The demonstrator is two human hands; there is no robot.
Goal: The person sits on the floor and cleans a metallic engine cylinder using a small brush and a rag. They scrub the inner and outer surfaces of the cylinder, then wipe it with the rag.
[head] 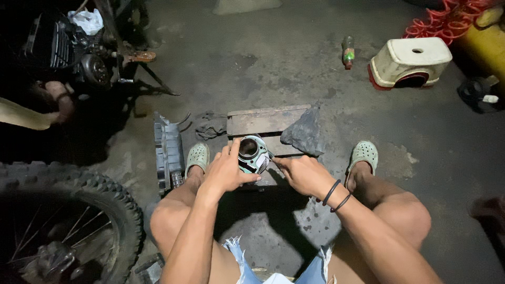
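Head cam: one engine cylinder sits over the wooden board, just in front of two green clogs. Left hand wraps its side, fingers curled tight. Right hand pinches something small against its edge; can't tell what.

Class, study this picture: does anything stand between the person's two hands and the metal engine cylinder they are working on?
Nothing visible does. The left hand already grips the engine cylinder directly, and the right hand touches its edge at the fingertips, perhaps with a small tool, too small to tell. It sits over the wooden board.
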